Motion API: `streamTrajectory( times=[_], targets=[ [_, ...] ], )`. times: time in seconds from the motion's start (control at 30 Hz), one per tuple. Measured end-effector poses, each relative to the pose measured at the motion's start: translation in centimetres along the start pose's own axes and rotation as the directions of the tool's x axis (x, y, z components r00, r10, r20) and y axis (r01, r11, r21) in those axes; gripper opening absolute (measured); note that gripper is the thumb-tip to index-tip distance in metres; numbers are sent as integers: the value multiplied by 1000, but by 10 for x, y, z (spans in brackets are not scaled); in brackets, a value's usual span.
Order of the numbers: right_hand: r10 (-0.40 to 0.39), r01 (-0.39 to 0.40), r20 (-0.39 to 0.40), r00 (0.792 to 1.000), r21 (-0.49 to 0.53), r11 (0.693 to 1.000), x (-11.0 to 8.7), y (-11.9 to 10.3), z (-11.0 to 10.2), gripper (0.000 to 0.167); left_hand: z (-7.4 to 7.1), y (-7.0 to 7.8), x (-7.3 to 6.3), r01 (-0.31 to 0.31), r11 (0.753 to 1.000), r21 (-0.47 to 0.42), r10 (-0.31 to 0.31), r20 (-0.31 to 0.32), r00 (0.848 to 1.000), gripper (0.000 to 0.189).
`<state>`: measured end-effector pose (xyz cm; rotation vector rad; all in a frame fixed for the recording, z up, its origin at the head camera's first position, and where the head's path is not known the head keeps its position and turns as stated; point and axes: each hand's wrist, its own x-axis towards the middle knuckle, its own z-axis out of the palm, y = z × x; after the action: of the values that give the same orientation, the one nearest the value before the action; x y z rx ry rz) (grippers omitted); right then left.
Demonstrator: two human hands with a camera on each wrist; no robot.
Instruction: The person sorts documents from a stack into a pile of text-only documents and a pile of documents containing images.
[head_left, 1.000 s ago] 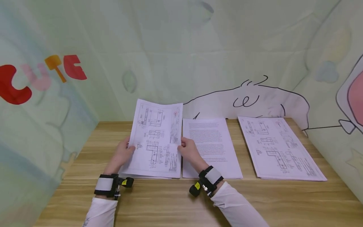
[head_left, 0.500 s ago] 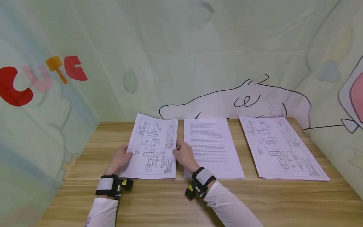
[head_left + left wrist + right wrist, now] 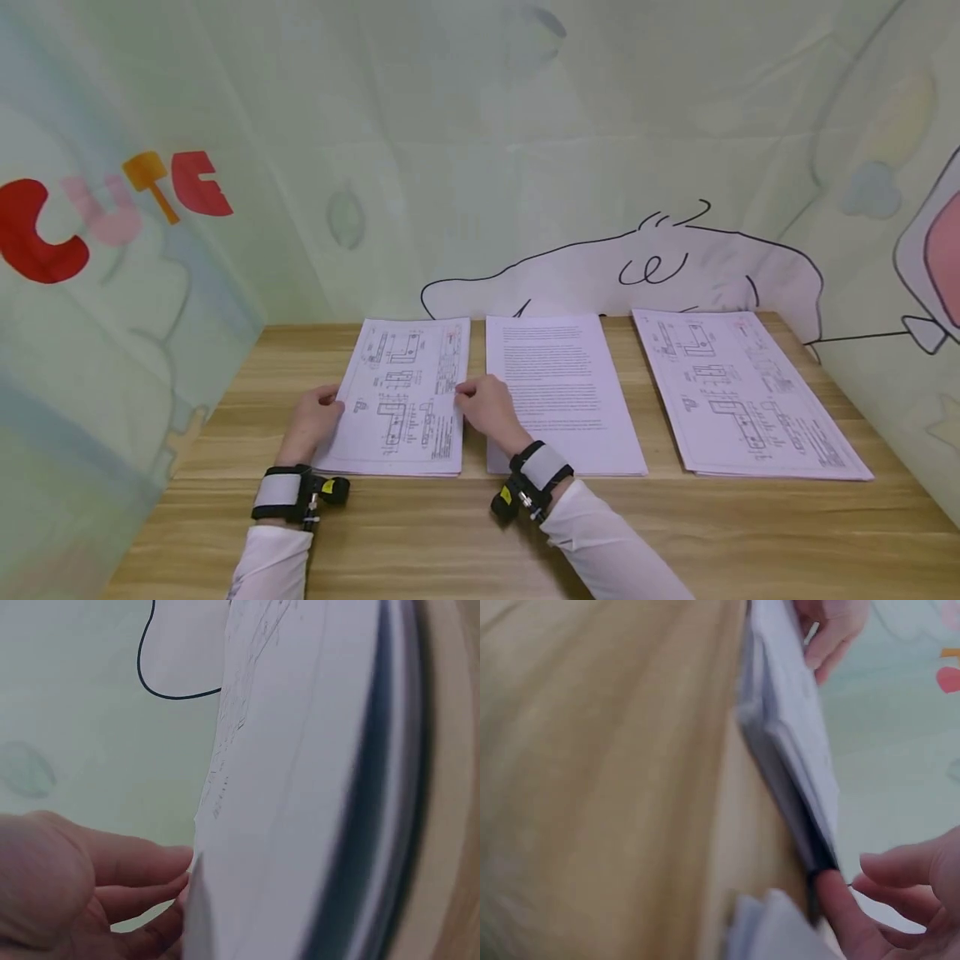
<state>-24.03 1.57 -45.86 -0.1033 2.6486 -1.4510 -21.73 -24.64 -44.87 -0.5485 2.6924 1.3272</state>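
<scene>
Bracing the leftmost drawings (image 3: 401, 392), seemingly for alignment, our loose right hand (image 3: 491, 407) touches them. We can't tell if our left hand (image 3: 311, 418) pinches.

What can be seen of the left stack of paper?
The left stack is white, paper-like sheets, the top one printed with black line drawings, including L-shaped outlines. It lies on the table, and both wrist views show a gap beneath its upper sheets. The left hand holds its left edge; the right hand touches its right edge. How many sheets it has cannot be told.
</scene>
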Motion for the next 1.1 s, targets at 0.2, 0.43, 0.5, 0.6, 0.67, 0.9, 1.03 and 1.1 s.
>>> streamTrajectory(
  times=[0.2,0.43,0.5,0.6,0.67,0.9,1.03,1.1],
  targets=[
    [18,-18,61,998,-9,1000,0,-7,-7,28,-6,2,-3,43,999,-28,-43,13,999,53],
    [-21,19,126,992,12,1000,-4,-8,-23,32,-10,11,-8,28,999,16,-27,-24,999,54],
    [-46,42,135,990,29,999,-8,-6,-31,34,-10,16,-9,0,999,34,1,-43,999,56],
    [-82,75,136,987,59,995,-15,-4,-44,36,-8,27,-12,-55,997,59,58,-54,997,57],
    [-97,87,133,986,78,993,-19,-1,-54,36,-5,35,-14,-104,993,56,107,-51,993,55],
    [-241,248,84,967,-77,966,-28,18,-94,36,20,61,-25,-270,961,66,273,-46,961,47],
    [-299,300,33,954,-186,936,-33,39,-121,35,42,73,-30,-366,929,55,368,-38,929,43],
    [-304,299,8,952,-212,930,-36,50,-135,36,53,78,-30,-399,916,37,400,-26,916,41]
  ],
)
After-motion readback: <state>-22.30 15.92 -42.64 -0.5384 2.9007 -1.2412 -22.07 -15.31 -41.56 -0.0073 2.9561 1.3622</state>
